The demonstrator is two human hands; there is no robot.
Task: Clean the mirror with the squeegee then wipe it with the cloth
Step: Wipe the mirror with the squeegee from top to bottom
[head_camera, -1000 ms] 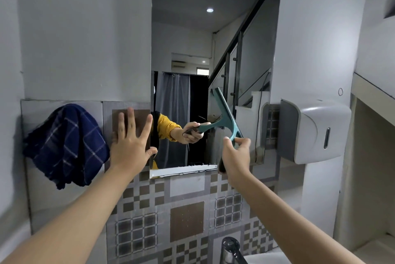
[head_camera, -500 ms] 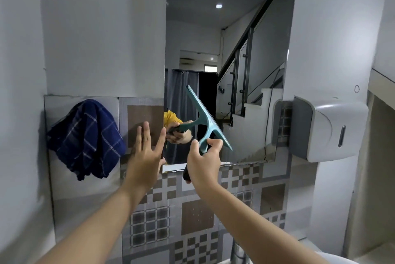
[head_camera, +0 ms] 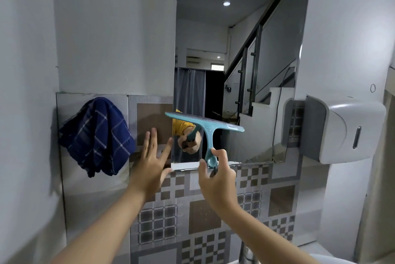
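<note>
While the right hand (head_camera: 215, 175) pinches the handle end of the teal squeegee (head_camera: 206, 130) between thumb and curled fingers, the blade bar lies nearly level across the lower part of the mirror (head_camera: 239, 50), straight above that hand. The left hand (head_camera: 152, 159) is spread flat, fingers straight, holding nothing, against the brown tile just left of the mirror's lower corner; whether the palm touches the tile I cannot tell. The checked navy cloth (head_camera: 97, 136) hangs bunched on the wall, left of the left hand, untouched, so the wiping step appears not yet begun.

Risks, as I judge them: the grip looks light and sits at the very tip of a smooth, wet-looking plastic handle, so a firm stroke could twist the tool or let it slip. The bar tilts slightly, left end higher, and uneven pressure would likely leave streaks. Its left end also overhangs the mirror's left edge, so a stroke from here could catch that edge or drag water onto the tile.

The squeegee is a glossy T shape with a long flat bar and a tapered stem. The glass is frameless, hard and reflective. The cloth is soft woven fabric with pale grid lines. Below the hands run patterned square tiles, and right of the right hand a smooth grey-and-white dispenser (head_camera: 342, 128) is mounted.
</note>
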